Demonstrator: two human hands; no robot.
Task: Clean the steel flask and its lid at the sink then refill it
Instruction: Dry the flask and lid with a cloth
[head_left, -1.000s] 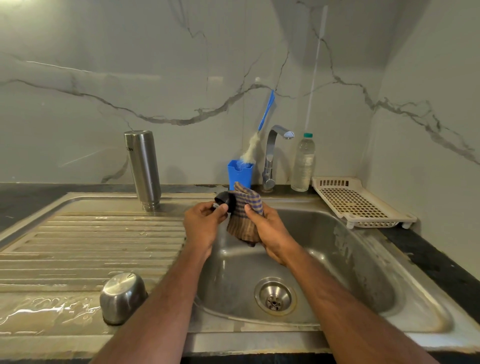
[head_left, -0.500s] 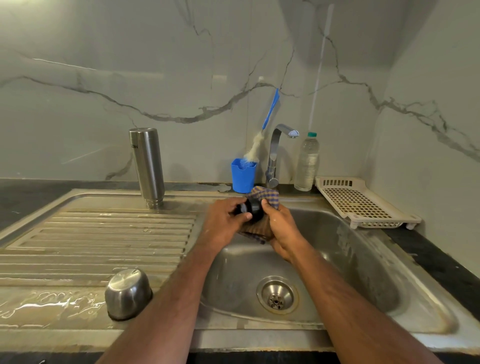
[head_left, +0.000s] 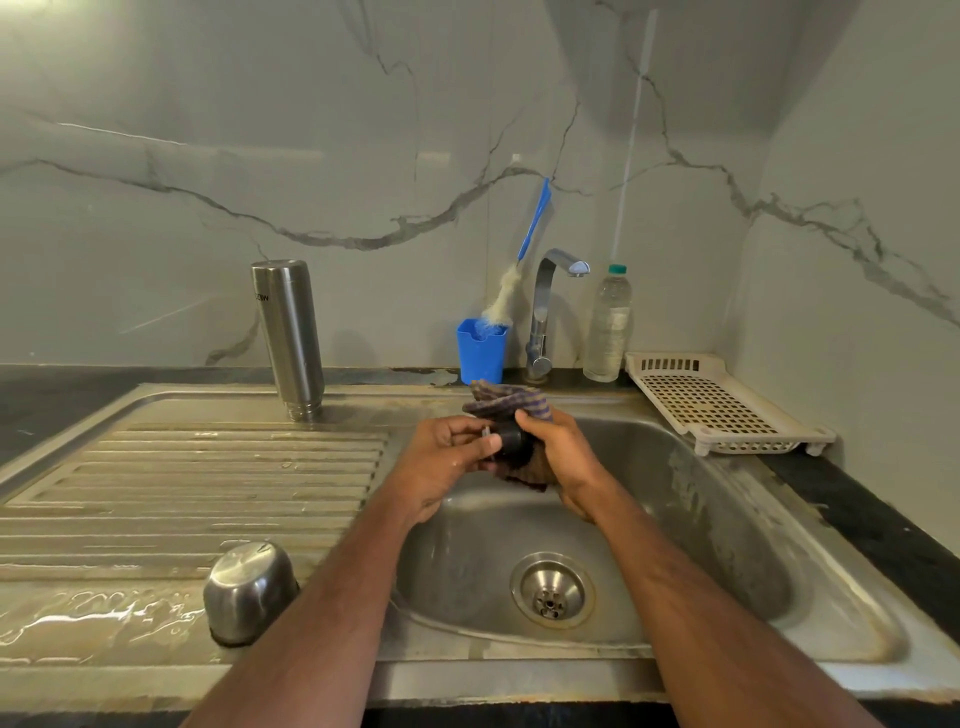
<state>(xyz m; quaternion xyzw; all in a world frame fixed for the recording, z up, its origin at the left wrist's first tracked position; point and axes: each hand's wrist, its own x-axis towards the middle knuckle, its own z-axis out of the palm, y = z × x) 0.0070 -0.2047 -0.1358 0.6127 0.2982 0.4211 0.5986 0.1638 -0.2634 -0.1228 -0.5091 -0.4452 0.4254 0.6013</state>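
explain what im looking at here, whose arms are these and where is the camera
No machine here: these are a person's two bare arms, filmed by a wide camera on their head looking down at a steel sink. The left hand holds a small black lid; the right hand wraps a striped cloth round it. The steel flask stands upside down on the draining board, with a steel cup overturned nearer the camera. Behind are a tap, a blue holder with a brush, a plastic bottle and a white rack.
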